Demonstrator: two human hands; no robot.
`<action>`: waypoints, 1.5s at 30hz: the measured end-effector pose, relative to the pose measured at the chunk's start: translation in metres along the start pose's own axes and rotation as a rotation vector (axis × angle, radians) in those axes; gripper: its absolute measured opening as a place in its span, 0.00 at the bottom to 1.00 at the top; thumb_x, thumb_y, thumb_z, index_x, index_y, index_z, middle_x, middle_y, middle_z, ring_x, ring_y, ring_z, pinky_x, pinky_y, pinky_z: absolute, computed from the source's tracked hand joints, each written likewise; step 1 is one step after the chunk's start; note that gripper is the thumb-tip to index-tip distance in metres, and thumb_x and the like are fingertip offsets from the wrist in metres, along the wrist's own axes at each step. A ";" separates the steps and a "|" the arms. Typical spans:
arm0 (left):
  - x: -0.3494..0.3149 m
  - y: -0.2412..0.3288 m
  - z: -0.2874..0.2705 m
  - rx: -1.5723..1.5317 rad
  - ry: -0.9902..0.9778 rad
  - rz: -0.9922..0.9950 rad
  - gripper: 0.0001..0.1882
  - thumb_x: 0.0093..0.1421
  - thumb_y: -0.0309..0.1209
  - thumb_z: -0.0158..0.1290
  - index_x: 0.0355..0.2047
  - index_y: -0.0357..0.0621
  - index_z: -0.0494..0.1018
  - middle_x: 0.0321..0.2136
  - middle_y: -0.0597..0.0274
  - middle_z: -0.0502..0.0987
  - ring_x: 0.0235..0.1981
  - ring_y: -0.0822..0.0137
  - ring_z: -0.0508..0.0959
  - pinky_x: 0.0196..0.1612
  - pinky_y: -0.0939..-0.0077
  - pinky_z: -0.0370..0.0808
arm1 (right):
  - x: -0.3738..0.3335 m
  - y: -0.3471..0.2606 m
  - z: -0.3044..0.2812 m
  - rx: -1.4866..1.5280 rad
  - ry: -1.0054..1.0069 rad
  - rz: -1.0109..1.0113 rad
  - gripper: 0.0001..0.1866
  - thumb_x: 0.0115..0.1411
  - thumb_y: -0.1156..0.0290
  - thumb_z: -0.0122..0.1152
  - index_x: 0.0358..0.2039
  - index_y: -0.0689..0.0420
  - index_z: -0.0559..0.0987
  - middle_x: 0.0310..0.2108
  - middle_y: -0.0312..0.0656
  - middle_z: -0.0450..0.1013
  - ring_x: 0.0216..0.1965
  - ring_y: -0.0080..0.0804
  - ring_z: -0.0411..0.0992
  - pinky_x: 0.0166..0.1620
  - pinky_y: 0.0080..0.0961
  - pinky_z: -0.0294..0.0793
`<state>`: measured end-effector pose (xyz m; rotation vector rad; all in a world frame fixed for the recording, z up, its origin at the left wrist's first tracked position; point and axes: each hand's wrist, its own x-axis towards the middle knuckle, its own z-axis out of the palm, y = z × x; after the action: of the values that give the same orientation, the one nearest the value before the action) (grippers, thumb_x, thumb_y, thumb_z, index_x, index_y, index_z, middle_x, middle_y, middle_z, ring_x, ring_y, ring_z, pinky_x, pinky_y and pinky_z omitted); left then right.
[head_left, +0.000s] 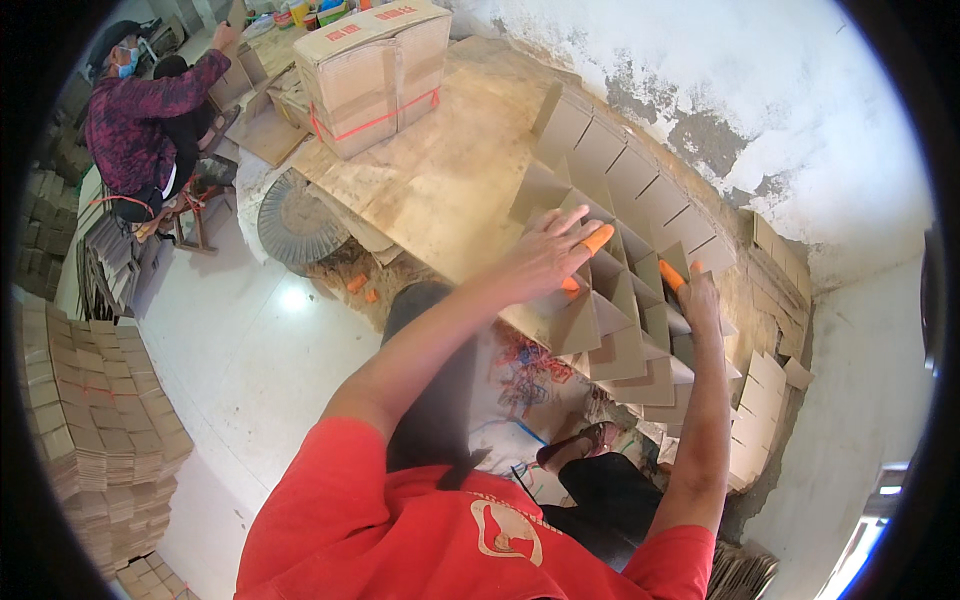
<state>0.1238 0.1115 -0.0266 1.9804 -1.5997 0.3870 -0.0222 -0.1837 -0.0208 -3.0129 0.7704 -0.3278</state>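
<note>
We locate the grid [612,352] of interlocked cardboard strips on the surface [440,205], near the wall [790,110], cells facing up. We hold the left hand [545,258] over its left part, fingers spread; we cannot tell whether they pinch a strip. We set the right hand [698,297] at its right part, fingers bent down; its grip is likewise unclear. Placing one hand per side probably steadies the crossed strips. Orange covers [597,239] sleeve some fingers, presumably against abrasion. The tied carton [370,85] stands well apart, probably to keep working room.
</note>
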 end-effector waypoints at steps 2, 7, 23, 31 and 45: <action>0.017 -0.010 0.008 0.079 0.002 0.046 0.42 0.49 0.33 0.63 0.63 0.43 0.60 0.59 0.55 0.66 0.63 0.50 0.60 0.64 0.58 0.58 | -0.012 -0.007 0.001 0.108 -0.134 -0.001 0.29 0.60 0.49 0.59 0.47 0.65 0.74 0.42 0.55 0.74 0.42 0.55 0.73 0.42 0.43 0.73; 0.033 -0.046 0.033 -0.093 -0.273 0.111 0.19 0.50 0.29 0.61 0.45 0.42 0.76 0.40 0.58 0.79 0.49 0.53 0.74 0.53 0.58 0.67 | -0.080 -0.097 -0.003 0.159 -0.148 -0.229 0.35 0.52 0.62 0.70 0.59 0.55 0.68 0.41 0.48 0.77 0.38 0.49 0.77 0.39 0.37 0.76; 0.035 0.134 -0.038 -0.034 0.157 0.430 0.08 0.51 0.31 0.55 0.31 0.42 0.74 0.33 0.60 0.75 0.40 0.62 0.75 0.43 0.65 0.71 | -0.176 -0.085 -0.166 0.105 -0.128 -0.052 0.19 0.57 0.74 0.56 0.51 0.55 0.70 0.24 0.53 0.74 0.31 0.57 0.74 0.33 0.49 0.69; 0.038 0.169 -0.035 -0.270 0.410 0.338 0.30 0.46 0.24 0.68 0.50 0.32 0.73 0.51 0.48 0.75 0.53 0.49 0.74 0.56 0.57 0.70 | -0.330 0.056 -0.276 -0.490 0.257 0.628 0.11 0.61 0.72 0.52 0.44 0.49 0.75 0.26 0.52 0.74 0.31 0.54 0.74 0.33 0.46 0.71; -0.022 0.119 0.023 -0.057 0.071 0.281 0.26 0.54 0.25 0.63 0.53 0.33 0.71 0.51 0.52 0.76 0.51 0.49 0.75 0.52 0.61 0.73 | -0.623 0.076 -0.186 -0.945 0.139 1.081 0.15 0.58 0.78 0.53 0.46 0.55 0.77 0.47 0.46 0.76 0.48 0.42 0.75 0.51 0.37 0.73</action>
<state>0.0007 0.1000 -0.0287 1.6840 -1.8270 0.5074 -0.6296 0.0532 0.0329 -2.5231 2.9857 -0.1256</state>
